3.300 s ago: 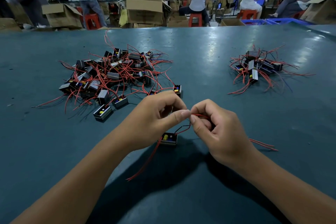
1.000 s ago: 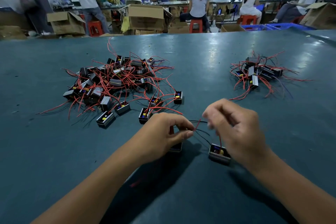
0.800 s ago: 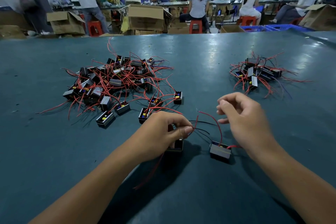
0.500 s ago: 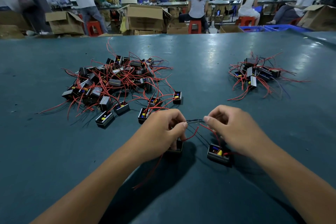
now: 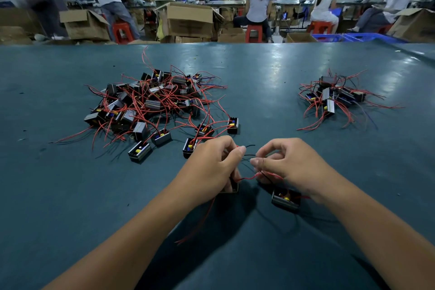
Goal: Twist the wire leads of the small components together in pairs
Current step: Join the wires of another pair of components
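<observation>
Left hand (image 5: 209, 167) pinches black lead (image 5: 249, 146); right hand (image 5: 294, 167) pinches thin leads opposite. Two components: one under left hand, other (image 5: 285, 200) on bench (image 5: 70, 195) by right wrist. Leads likely light, limp, springy: grip near bare tips, fingers (image 5: 236, 155) clamped firm.

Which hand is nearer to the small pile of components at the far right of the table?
Right. The right hand lies below and to the left of the small pile, pinching wire leads. The left hand is further left, beside the big pile.

Two hands (image 5: 211, 167); two component heaps (image 5: 150, 103); two near.
</observation>
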A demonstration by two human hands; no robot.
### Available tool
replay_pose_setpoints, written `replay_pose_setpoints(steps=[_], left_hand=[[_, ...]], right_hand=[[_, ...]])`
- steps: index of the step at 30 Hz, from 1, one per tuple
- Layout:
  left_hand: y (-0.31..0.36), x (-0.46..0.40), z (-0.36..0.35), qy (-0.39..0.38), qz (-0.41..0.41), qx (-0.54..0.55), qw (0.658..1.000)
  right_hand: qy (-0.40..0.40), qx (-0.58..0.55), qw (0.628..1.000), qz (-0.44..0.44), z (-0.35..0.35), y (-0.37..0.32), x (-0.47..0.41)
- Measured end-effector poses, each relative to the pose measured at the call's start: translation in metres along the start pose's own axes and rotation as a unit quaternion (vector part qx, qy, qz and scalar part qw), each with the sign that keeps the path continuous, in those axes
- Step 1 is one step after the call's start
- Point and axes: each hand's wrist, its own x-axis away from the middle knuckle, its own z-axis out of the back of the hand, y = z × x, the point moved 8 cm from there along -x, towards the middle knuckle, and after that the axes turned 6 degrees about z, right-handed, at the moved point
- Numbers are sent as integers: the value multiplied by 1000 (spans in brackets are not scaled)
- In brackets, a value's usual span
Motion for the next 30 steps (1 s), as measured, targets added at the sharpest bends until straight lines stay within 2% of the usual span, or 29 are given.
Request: replay_pose_setpoints(steps=[5,9,12,18,22,30], left_hand=[[5,2,0,10,-23,1,1000],[9,3,7,61,-44,-9,997],[13,3,10,92,-63,-17,994],[19,6,8,97,-88,-13,991],[15,5,8,101,-73,-1,992],[10,4,-4,53,-35,127,990]], right_hand=[[4,-66,998,2,-10,-3,3],[34,-150,988,-14,-7,-7,6],[44,-166,985,-5,-8,-11,8],[65,-185,980,34,-12,-15,12],[62,-211,975,35,-16,-18,14],[74,-288,954,27,-19,-17,16]])
